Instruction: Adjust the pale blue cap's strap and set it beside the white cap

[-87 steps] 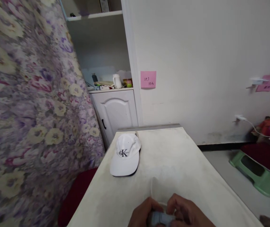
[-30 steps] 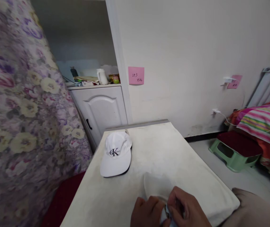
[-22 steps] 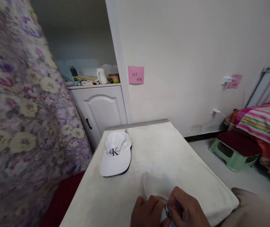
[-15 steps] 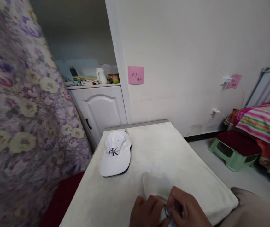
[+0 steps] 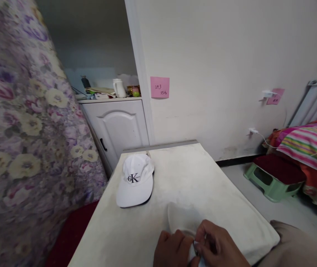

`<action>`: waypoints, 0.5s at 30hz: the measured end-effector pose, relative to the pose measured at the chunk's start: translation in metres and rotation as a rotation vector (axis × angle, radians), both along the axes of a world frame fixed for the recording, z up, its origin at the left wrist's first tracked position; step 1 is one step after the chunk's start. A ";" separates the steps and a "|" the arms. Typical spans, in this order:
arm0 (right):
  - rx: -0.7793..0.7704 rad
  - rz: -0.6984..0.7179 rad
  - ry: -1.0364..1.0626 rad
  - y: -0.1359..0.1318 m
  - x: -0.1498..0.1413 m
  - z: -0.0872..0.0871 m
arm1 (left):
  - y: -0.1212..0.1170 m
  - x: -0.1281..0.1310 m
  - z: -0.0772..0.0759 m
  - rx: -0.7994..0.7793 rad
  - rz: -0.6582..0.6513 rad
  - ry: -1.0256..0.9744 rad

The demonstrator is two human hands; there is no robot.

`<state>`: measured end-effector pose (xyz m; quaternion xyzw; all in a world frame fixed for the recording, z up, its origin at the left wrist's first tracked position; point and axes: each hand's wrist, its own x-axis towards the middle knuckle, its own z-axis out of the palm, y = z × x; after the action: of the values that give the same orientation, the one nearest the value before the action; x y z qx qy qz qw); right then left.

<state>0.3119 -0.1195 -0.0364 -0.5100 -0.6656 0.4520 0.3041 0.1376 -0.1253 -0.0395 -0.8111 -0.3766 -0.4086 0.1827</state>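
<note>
Near the front of the table, a second white cap point(image 5: 183, 218) lies with its brim pointing away from me, its near part under my hands. My left hand point(image 5: 172, 247) is closed on the cap's near edge, knuckles up. Close against it, my right hand point(image 5: 220, 243) pinches the cap's strap point(image 5: 192, 253), where a small metal-looking buckle shows partly between the fingers. Fingertips hide most of the strap. Farther back on the left, another white cap point(image 5: 136, 180) with black "CK" lettering sits upright, untouched, its brim toward me.
A pale cloth covers the table point(image 5: 180, 174). Floral curtain point(image 5: 36, 122) hangs at left, beside a white cabinet point(image 5: 121, 124) with a white jug point(image 5: 119, 88) on top. To the right stand a green stool point(image 5: 275, 185) and a bed with striped bedding point(image 5: 311, 142).
My right fingers have shifted slightly at the strap, and the buckle is more covered now. Both caps stay in place.
</note>
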 end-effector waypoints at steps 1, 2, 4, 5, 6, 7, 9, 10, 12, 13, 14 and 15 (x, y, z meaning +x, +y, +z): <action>0.004 0.005 0.014 0.001 0.000 -0.001 | 0.000 0.000 0.001 -0.006 -0.002 0.016; 0.011 0.006 0.022 0.001 0.000 -0.002 | 0.000 -0.001 0.001 -0.013 -0.005 0.030; 0.022 0.004 0.029 0.002 0.000 -0.002 | -0.001 -0.001 0.003 0.006 -0.012 0.034; 0.018 0.006 0.028 0.003 0.000 -0.002 | -0.001 -0.002 0.004 0.016 -0.013 0.037; 0.012 0.009 0.023 0.003 -0.001 -0.002 | -0.001 -0.001 0.005 0.022 -0.014 0.043; 0.005 0.014 0.019 0.003 -0.001 -0.001 | -0.001 -0.001 0.005 0.026 -0.015 0.047; -0.009 0.025 0.018 0.003 0.000 0.001 | 0.000 0.000 0.006 0.021 -0.019 0.054; -0.018 0.033 0.020 0.004 0.000 0.002 | 0.000 0.000 0.005 0.016 -0.021 0.056; -0.025 0.057 0.029 0.004 0.002 0.005 | 0.001 0.000 0.004 0.011 -0.030 0.056; -0.023 0.071 0.033 0.004 0.003 0.007 | 0.001 0.000 0.003 0.011 -0.032 0.052; -0.015 0.080 0.034 0.005 0.003 0.008 | 0.002 -0.001 0.002 0.011 -0.033 0.044; -0.001 0.082 0.030 0.005 0.004 0.010 | 0.002 -0.001 0.002 0.008 -0.033 0.034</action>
<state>0.3156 -0.1148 -0.0267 -0.4754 -0.6812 0.4721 0.2951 0.1367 -0.1232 -0.0380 -0.8233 -0.3582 -0.3992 0.1857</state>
